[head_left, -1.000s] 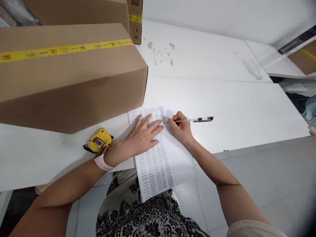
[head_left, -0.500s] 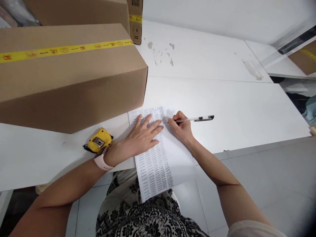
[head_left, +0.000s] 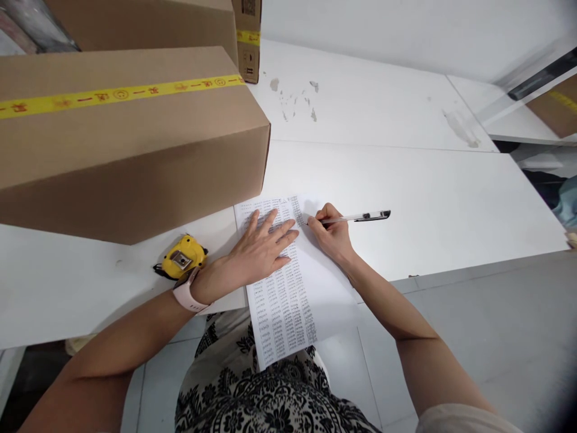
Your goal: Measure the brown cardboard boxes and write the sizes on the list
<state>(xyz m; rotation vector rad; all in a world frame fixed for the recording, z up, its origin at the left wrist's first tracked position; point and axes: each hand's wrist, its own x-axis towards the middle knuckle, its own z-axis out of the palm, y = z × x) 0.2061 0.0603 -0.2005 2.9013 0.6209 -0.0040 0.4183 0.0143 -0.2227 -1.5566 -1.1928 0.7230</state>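
Observation:
A sheet of paper (head_left: 288,313) covered in columns of small handwriting lies on the white table, its lower part hanging over the front edge. My left hand (head_left: 264,246) rests flat on it with the fingers spread. In my right hand (head_left: 332,234) is a pen (head_left: 360,217) with a clear barrel and black clip, gripped between thumb and fingers. The pen's tip is at the right-hand column of writing, near the top of the sheet. Beside my left wrist sits a yellow tape measure (head_left: 184,257) with a black strap.
A large cardboard box (head_left: 135,144) with yellow printed tape stands on the left, and further boxes (head_left: 249,51) are behind it. The white table (head_left: 406,198) stretches right, with grey marks near the wall. Tiled floor (head_left: 473,325) shows below its edge.
Almost nothing differs. The view has shifted very slightly, and both hands keep their places on the paper with the pen in the right one.

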